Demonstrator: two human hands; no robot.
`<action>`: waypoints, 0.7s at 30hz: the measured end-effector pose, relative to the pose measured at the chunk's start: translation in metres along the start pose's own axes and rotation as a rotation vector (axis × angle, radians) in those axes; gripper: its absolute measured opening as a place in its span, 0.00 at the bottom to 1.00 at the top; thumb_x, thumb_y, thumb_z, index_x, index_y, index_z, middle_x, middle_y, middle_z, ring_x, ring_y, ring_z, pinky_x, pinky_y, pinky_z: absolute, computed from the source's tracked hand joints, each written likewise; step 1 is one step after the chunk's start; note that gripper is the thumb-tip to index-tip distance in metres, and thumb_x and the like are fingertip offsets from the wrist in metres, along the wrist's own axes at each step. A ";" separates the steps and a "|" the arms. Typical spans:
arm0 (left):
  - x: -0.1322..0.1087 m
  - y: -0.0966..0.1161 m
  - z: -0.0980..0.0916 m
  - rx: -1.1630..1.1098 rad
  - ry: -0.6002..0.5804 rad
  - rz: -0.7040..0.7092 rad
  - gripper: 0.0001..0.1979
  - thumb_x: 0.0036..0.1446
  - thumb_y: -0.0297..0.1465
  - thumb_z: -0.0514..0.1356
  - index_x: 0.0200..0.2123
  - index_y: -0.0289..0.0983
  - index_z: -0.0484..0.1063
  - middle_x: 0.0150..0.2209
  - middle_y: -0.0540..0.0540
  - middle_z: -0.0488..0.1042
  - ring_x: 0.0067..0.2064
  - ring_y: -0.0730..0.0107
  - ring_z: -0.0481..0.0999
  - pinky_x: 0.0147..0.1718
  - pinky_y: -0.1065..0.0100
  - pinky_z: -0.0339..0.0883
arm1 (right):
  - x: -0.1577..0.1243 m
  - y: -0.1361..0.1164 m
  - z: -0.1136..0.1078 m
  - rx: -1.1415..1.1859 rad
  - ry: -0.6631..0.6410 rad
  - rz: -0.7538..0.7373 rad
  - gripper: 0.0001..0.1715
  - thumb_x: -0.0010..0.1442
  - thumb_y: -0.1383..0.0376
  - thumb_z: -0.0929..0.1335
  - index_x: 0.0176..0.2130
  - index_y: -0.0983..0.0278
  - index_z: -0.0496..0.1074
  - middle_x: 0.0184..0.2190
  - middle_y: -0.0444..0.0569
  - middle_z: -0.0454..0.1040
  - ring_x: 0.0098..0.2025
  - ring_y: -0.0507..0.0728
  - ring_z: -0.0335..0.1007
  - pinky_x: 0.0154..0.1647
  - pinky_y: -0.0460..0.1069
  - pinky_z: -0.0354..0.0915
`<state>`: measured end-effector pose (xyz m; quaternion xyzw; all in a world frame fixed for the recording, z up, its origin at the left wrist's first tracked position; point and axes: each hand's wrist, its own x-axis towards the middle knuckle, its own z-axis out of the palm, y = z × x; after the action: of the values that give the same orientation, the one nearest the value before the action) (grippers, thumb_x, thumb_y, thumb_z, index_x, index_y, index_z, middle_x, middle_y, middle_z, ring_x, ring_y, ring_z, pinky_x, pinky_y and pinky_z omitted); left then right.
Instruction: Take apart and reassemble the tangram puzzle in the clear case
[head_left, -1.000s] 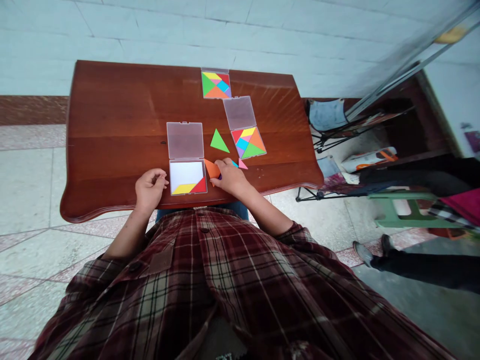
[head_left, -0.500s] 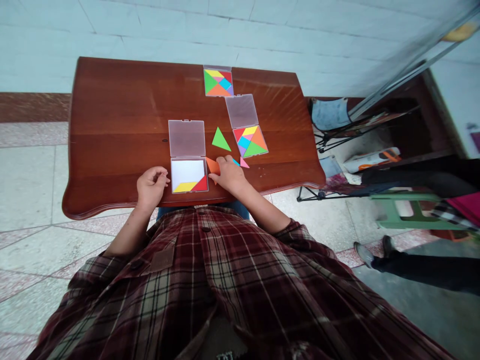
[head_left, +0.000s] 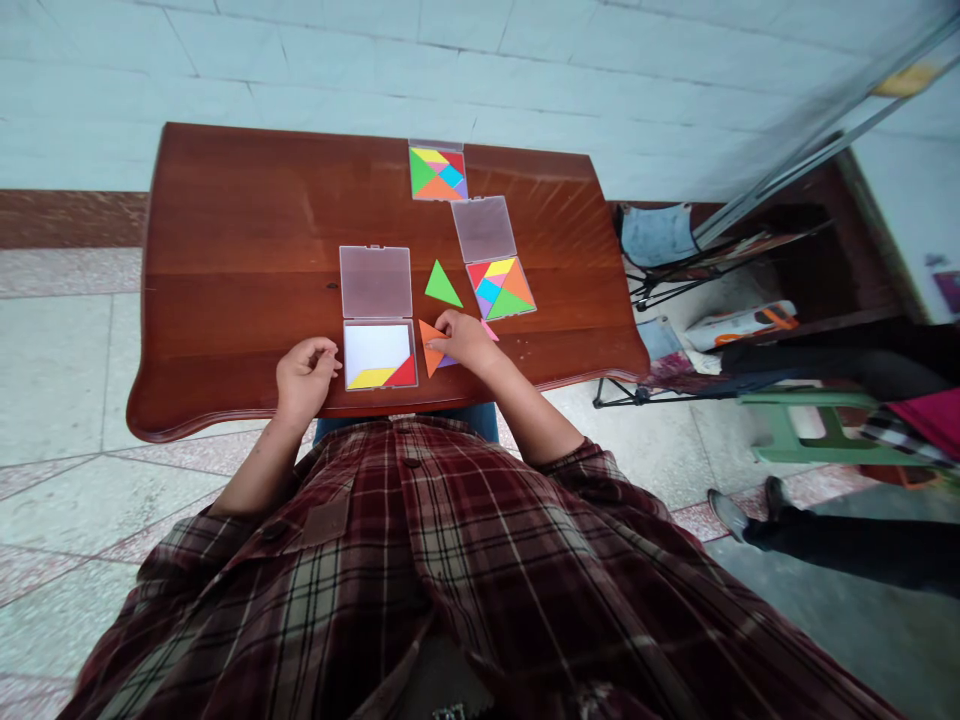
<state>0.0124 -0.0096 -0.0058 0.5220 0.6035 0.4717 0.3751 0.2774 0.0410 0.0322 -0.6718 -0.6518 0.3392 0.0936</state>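
Observation:
My right hand [head_left: 465, 340] pinches an orange triangle tangram piece [head_left: 430, 348] between thumb and fingers, just right of an open clear case [head_left: 375, 284]. Under that hand a purple piece [head_left: 446, 361] shows in part, and a pink triangle [head_left: 490, 331] sticks out on its far side. Inside the case's white tray lie a yellow parallelogram [head_left: 372, 377] and a red triangle [head_left: 403, 373]. A green triangle [head_left: 442, 285] rests on the table beyond my right hand. My left hand [head_left: 304, 378] is curled at the case's left edge, thumb and fingertips together; whether they hold anything is hidden.
A second open case with a full tangram [head_left: 501, 287] lies to the right, another full tangram case [head_left: 438, 174] at the table's far edge. The wooden table [head_left: 232, 250] meets a tiled wall. On the right are a folding chair [head_left: 660, 232], a green stool [head_left: 772, 425] and a seated person's legs.
My right hand has drawn the orange triangle slightly, turning it, and now has it pinched; the purple piece has come into view below. My left hand stays by the case.

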 end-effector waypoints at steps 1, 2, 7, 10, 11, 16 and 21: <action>0.000 0.001 0.000 -0.002 0.002 -0.005 0.06 0.51 0.31 0.58 0.31 0.37 0.73 0.26 0.51 0.73 0.25 0.78 0.74 0.24 0.77 0.68 | 0.001 0.002 -0.002 0.052 -0.013 -0.002 0.10 0.49 0.65 0.72 0.32 0.63 0.69 0.30 0.44 0.70 0.32 0.53 0.66 0.34 0.49 0.61; 0.000 0.002 0.000 -0.003 0.003 -0.010 0.06 0.51 0.31 0.58 0.31 0.37 0.73 0.25 0.51 0.73 0.25 0.78 0.74 0.24 0.77 0.68 | 0.001 0.003 -0.004 0.106 -0.015 -0.004 0.08 0.50 0.65 0.72 0.30 0.63 0.68 0.28 0.43 0.69 0.31 0.52 0.65 0.33 0.48 0.61; -0.001 0.005 0.001 -0.011 0.003 -0.012 0.06 0.51 0.30 0.57 0.31 0.36 0.73 0.25 0.51 0.73 0.24 0.78 0.74 0.24 0.77 0.69 | -0.002 0.003 -0.014 0.349 0.050 -0.013 0.09 0.53 0.64 0.70 0.26 0.63 0.66 0.22 0.40 0.66 0.26 0.50 0.62 0.29 0.47 0.60; -0.001 0.002 0.000 -0.014 -0.002 -0.002 0.06 0.51 0.30 0.58 0.31 0.36 0.73 0.25 0.52 0.73 0.25 0.79 0.74 0.24 0.78 0.69 | -0.004 -0.002 -0.019 0.522 0.030 0.008 0.10 0.56 0.65 0.69 0.27 0.63 0.65 0.19 0.38 0.64 0.21 0.47 0.60 0.25 0.46 0.60; -0.001 0.001 0.000 -0.015 -0.004 0.000 0.06 0.51 0.30 0.58 0.31 0.36 0.73 0.25 0.52 0.73 0.25 0.79 0.74 0.24 0.78 0.69 | -0.004 -0.004 -0.020 0.576 0.026 0.018 0.10 0.56 0.66 0.69 0.27 0.63 0.65 0.19 0.37 0.64 0.21 0.47 0.60 0.24 0.45 0.60; -0.001 0.000 0.001 -0.018 -0.001 0.001 0.06 0.51 0.30 0.58 0.31 0.36 0.73 0.25 0.52 0.72 0.24 0.79 0.73 0.24 0.78 0.68 | -0.003 -0.012 -0.012 0.784 0.007 0.076 0.11 0.55 0.67 0.72 0.27 0.63 0.64 0.18 0.36 0.66 0.19 0.45 0.64 0.20 0.40 0.61; -0.002 0.001 0.002 -0.011 -0.004 -0.004 0.06 0.52 0.31 0.57 0.32 0.36 0.72 0.25 0.52 0.72 0.24 0.78 0.73 0.24 0.77 0.68 | -0.010 -0.026 0.004 0.925 -0.005 0.214 0.12 0.57 0.69 0.71 0.27 0.63 0.64 0.17 0.35 0.67 0.18 0.44 0.65 0.16 0.38 0.59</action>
<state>0.0147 -0.0110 -0.0058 0.5198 0.6013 0.4731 0.3799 0.2548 0.0334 0.0476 -0.6222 -0.3596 0.6032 0.3459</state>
